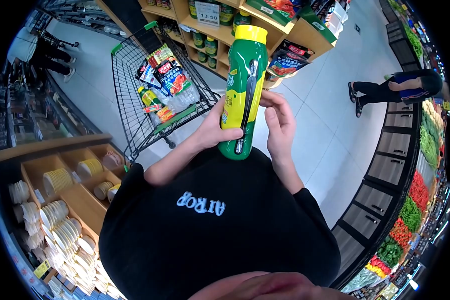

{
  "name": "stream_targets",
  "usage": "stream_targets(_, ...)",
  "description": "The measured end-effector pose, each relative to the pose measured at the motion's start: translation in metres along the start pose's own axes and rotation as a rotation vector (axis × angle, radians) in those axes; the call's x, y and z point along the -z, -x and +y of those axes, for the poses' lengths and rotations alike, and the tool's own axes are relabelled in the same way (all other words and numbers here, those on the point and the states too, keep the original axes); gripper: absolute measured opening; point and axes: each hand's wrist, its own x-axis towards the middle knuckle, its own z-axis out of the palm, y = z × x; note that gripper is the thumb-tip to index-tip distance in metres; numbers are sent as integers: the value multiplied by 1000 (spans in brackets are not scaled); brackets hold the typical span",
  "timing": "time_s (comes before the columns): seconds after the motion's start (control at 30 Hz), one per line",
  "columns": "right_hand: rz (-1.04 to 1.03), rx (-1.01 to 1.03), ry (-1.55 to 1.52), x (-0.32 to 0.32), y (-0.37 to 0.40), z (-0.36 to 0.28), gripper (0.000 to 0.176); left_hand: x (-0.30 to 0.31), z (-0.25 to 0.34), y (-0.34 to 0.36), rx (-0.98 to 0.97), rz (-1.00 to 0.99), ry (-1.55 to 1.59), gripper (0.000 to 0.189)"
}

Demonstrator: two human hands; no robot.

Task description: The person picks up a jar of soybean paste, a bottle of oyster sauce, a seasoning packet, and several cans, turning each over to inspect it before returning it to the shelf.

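In front of my chest stands a tall green plastic bottle with a yellow cap and a yellow-green label. A dark spoon in a clear sleeve lies along its front. My left hand is wrapped round the lower part of the bottle, its thumb across the front. My right hand is beside the bottle's right edge, fingers loosely bent and thumb apart, with the fingertips right at the bottle's side.
A wire shopping cart with packets and a bottle stands ahead left. Wooden shelves of jars rise ahead, with a 13.50 price sign. Stacked bowls fill a left display. Vegetables line the right. People stand either side.
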Motion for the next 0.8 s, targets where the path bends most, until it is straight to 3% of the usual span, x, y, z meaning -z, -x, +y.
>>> stream_targets(0.1,51,-44,-105,-4,-4,7,48,-1,-7,-1,-39,-23,-55,88)
stream_targets(0.2,84,-171,-284,-7,-4,19,63,-5,-1,-2,69,-236,88,90)
stream_targets(0.3,-235,-345,-603,17,6,51,75,-14,0,3,183,-480,522,97)
stream_targets(0.4,-432,-276,-1104,20,11,55,71,-24,-10,-2,298,-746,1047,102)
stream_targets(0.47,-548,-286,-1462,22,8,43,62,-20,-14,-6,304,-714,935,105)
stream_targets(0.5,-572,-302,-1471,26,4,39,59,-19,-15,-7,307,-699,877,107)
stream_targets(0.57,-363,-292,-1156,22,4,27,54,-13,-10,-4,359,-527,772,97)
stream_targets(0.63,91,-242,-498,4,3,-10,52,-3,-20,5,362,-243,610,90)
stream_targets(0.67,110,-230,-356,5,3,-17,49,3,-21,4,251,-272,378,77)
stream_targets(0.7,119,-224,-300,5,2,-18,49,-7,-13,5,246,-87,170,68)
stream_targets(0.8,135,-227,-197,4,0,-13,47,-13,-10,2,285,68,111,56)
